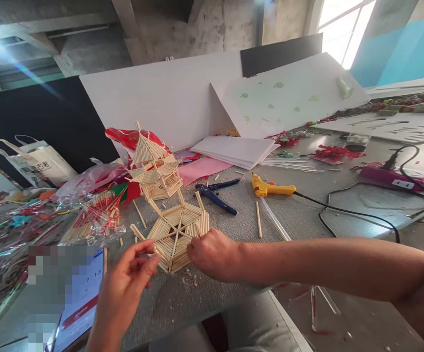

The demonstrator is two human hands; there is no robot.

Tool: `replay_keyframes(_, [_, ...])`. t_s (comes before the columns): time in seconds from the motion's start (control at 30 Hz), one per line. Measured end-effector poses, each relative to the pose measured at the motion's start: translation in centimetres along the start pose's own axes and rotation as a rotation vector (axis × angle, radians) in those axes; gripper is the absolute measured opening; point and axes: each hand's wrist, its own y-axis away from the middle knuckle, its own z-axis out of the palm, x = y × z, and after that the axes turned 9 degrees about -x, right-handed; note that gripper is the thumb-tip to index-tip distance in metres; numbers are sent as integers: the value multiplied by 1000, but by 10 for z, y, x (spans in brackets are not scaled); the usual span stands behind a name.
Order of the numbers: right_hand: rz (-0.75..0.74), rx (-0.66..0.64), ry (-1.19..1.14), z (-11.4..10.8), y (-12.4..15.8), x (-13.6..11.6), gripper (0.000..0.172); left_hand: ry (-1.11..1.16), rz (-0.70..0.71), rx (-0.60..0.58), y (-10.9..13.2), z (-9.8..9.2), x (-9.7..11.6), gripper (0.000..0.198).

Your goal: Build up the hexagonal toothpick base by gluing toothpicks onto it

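A hexagonal base of pale wooden sticks (188,215) lies on the table, with short posts slanting up at its corners and spokes across a small central hole. At its front left corner is my left hand (133,274), thumb and index finger curled close together; what sits between their tips is too small to make out. My right hand (213,255) is closed at the base's right front side, around the lower part of a short wooden stick (198,230). Behind the base stands a tiered stick pagoda (156,171) with a pointed roof.
Blue cutting pliers (215,193) and a yellow glue gun (272,187) lie beyond my right hand; its cord runs to a purple power strip (398,176). A loose stick (258,220) is nearby. At left are bagged sticks (100,215) and a phone (81,298).
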Motion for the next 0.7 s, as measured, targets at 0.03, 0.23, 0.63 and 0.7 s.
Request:
replay_keyframes(0.03, [-6,9,-2,1,0,0,17,-64,24,152,7,1,2,44])
replay_keyframes(0.23, [-25,16,3,2,0,0,15,-749,411,300,32,35,2,25])
replay_keyframes(0.63, [-61,115,72,5,5,6,13,-1020,185,70,7,63,14,24])
replay_keyframes(0.7, [-50,180,26,0,14,11,12,-1051,197,91,7,64,13,21])
